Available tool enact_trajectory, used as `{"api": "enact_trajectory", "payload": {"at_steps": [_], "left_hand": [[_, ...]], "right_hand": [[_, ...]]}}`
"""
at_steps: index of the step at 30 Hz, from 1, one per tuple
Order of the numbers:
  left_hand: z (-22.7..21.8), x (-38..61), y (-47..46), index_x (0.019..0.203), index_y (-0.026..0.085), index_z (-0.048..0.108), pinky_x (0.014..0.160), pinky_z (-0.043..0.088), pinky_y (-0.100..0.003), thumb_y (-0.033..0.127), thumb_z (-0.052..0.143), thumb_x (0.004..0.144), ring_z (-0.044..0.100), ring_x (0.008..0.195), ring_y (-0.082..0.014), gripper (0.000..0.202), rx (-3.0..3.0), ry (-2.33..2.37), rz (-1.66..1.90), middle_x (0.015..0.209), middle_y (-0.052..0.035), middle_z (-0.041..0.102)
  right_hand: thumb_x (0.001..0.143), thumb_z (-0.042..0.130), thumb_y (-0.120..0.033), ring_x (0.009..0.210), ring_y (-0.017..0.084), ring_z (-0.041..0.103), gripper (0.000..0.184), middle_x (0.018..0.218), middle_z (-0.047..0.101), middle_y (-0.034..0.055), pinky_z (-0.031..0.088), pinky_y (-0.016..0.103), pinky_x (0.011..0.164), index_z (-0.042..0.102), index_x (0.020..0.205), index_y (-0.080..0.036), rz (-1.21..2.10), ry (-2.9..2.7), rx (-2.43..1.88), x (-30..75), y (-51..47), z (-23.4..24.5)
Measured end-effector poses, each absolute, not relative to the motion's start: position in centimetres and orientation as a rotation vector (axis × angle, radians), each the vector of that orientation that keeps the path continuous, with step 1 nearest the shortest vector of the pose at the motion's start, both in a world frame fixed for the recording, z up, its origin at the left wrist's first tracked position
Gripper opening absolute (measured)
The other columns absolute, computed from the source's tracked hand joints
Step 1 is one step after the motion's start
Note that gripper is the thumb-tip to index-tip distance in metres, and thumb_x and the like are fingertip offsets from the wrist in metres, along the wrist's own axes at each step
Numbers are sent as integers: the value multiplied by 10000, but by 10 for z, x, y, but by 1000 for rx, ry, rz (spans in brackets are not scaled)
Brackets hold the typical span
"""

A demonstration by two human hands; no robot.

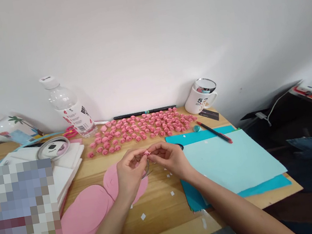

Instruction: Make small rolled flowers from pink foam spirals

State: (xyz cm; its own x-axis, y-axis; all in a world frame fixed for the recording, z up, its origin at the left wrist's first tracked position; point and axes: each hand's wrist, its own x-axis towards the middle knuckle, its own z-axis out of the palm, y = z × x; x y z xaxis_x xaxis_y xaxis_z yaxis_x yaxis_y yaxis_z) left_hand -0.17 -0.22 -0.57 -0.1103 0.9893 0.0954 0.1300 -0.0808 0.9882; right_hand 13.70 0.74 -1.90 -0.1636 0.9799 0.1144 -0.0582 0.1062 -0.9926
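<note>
My left hand (129,173) and my right hand (171,158) meet above the middle of the wooden table. Between their fingertips is a small pink paper rose (147,153), pinched from both sides. Many finished-looking pink paper roses (145,126) lie in rows behind the hands, towards the wall. Under and beside the left hand are pink paper circles (84,209), partly overlapping. A grey ring (146,169), perhaps a tape roll, shows partly behind the left hand. Near the right wrist lie light blue sheets (232,164) on darker blue paper (191,195).
A water bottle (67,108) and a smaller bottle (11,127) stand at the left by the wall. A white mug (199,99) stands back right, near a black card (208,114). A pen (215,133) lies across the blue paper. Small white scraps (143,216) dot the table.
</note>
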Motion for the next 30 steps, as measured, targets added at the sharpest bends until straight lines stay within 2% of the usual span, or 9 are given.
{"api": "enact_trajectory", "payload": {"at_steps": [10,18,22,28,30], "left_hand": [[-9,0,-6,711,189,699,631,481,-237,175,620,671,594,690,-139,90,1387,1374,1349,732,-24,637],[-14,0,-5,795,176,677,680,485,-256,209,626,683,614,735,-156,127,1350,1317,1318,805,-41,666],[-13,-1,-5,782,180,682,673,480,-252,182,598,700,607,731,-150,117,1375,1336,1344,779,-31,657],[-15,-1,-6,734,175,700,624,473,-248,150,593,691,596,679,-140,118,1476,1366,1387,728,-33,647],[-17,-2,-5,721,181,699,620,473,-252,141,589,684,592,666,-140,122,1520,1374,1397,705,-28,644]], "right_hand": [[714,655,-302,737,162,637,170,819,663,52,541,321,717,627,821,-173,1214,-1387,-1020,135,5,-24],[689,678,-314,647,160,647,187,708,665,31,550,313,661,627,790,-165,1323,-1283,-1038,136,7,-19],[706,662,-317,690,164,647,196,756,667,44,551,313,670,620,819,-162,1294,-1339,-1037,136,6,-22],[776,576,-225,781,166,626,81,849,646,60,546,301,683,640,818,-198,760,-1650,-1051,135,2,-25],[793,543,-188,793,167,624,109,861,643,62,542,295,671,647,810,-218,557,-1760,-1026,135,1,-27]]}}
